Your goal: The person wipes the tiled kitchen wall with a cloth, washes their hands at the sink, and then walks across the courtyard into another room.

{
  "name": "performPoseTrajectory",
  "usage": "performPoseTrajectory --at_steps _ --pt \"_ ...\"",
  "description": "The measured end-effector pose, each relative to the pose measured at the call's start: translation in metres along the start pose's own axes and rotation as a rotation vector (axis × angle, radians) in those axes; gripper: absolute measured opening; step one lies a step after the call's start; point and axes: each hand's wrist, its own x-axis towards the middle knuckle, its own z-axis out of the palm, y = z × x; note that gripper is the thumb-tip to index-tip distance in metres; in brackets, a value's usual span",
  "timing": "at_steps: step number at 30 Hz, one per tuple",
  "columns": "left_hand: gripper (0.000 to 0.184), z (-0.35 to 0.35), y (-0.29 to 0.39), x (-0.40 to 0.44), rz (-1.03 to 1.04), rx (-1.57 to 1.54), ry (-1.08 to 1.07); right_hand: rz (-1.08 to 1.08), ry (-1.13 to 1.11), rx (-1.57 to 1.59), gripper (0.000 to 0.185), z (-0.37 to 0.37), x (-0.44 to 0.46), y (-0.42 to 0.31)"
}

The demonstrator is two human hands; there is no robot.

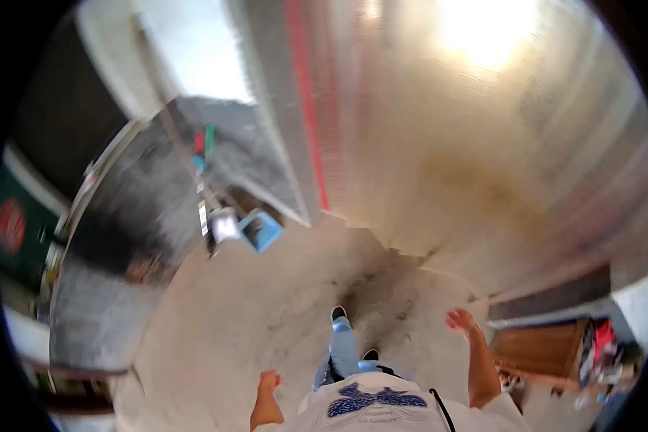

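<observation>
My left hand (269, 381) hangs low in front of my body, over the bare floor. Blur hides how its fingers are set, and I see no object in it. My right hand (461, 321) is held out to the right with the fingers loosely bent and apart, holding nothing. Neither hand touches anything. Between them are my white shirt (425, 403) with a blue pattern and my light blue trousers (344, 344), one foot forward in a dark shoe (338, 312).
A large shiny panel with a red stripe (306, 108) rises ahead and to the right. Against the left wall stand a blue dustpan (261, 231) and several long handles. A brown wooden cabinet (536, 351) with cluttered items beside it is at the right. Dusty concrete floor (252, 302) lies ahead.
</observation>
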Motion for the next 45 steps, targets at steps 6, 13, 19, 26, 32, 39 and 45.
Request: performPoseTrajectory --at_steps 6,13,19,26,32,39,45 --pt "0.014 0.049 0.14 0.068 0.156 0.083 -0.059 -0.275 -0.145 0.133 0.025 -0.002 0.053 -0.197" --pt "0.026 0.271 0.451 0.004 1.255 0.563 -0.142 -0.474 0.254 -0.052 0.031 -0.035 0.082 -0.385" --pt "0.037 0.466 0.609 -0.25 1.885 0.508 -0.764 -0.637 0.468 0.053 0.029 -0.084 0.13 -0.492" --pt "0.056 0.63 0.707 -0.303 2.111 0.662 -0.722 -0.626 0.535 0.163 0.031 -0.194 0.206 -0.53" --pt "0.067 0.708 0.839 -0.288 2.198 0.697 -0.251 -0.692 0.731 0.364 0.033 -0.322 0.239 -0.523" --pt "0.06 0.665 0.991 -0.235 2.252 0.509 0.764 -0.618 1.21 0.474 0.038 -0.386 0.163 -0.515" --pt "0.063 0.727 1.106 -0.15 1.831 0.065 1.449 -0.306 2.041 0.26 0.033 -0.453 0.191 -0.493"
